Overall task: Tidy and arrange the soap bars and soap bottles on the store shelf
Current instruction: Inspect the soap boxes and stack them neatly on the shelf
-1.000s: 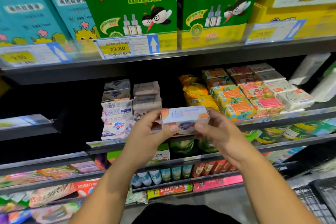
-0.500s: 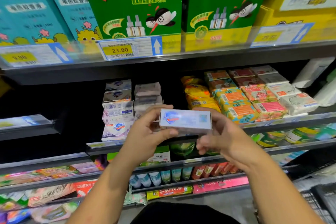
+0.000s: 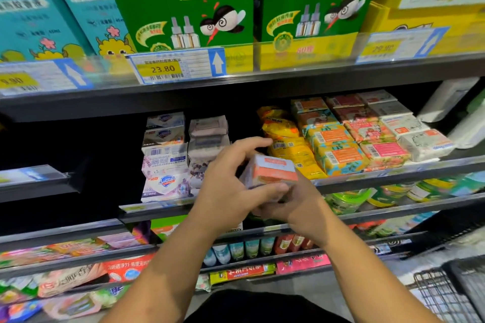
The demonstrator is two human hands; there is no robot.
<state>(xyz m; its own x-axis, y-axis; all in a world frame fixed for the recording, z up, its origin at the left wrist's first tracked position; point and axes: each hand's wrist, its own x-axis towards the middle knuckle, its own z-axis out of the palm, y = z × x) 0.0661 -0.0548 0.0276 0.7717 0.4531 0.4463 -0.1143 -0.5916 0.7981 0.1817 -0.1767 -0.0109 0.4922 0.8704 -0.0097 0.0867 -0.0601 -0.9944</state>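
A white soap box (image 3: pixel 271 169) with an orange end panel is held in front of the soap shelf (image 3: pixel 393 172). My left hand (image 3: pixel 231 189) grips it from the left, thumb under its front and fingers arched over the top. My right hand (image 3: pixel 296 202) holds it from below and is partly hidden behind the left hand. Behind stand stacks of white and lilac soap packs (image 3: pixel 165 157), grey-lilac packs (image 3: pixel 207 139), yellow packs (image 3: pixel 288 139) and rows of orange, pink and white soap bars (image 3: pixel 367 134).
Above, green mosquito-liquid boxes (image 3: pixel 183 5) stand over a 23.80 price tag (image 3: pixel 178 67). White bottles (image 3: pixel 451 102) lie at the shelf's right end. Lower shelves hold green tubs (image 3: pixel 349 199), small tubes and flat packs. A wire basket (image 3: pixel 446 294) sits at the lower right.
The soap box has been turned in my hands from lying sideways to end-on, its orange end now facing me. Both hands shifted a little to the right.
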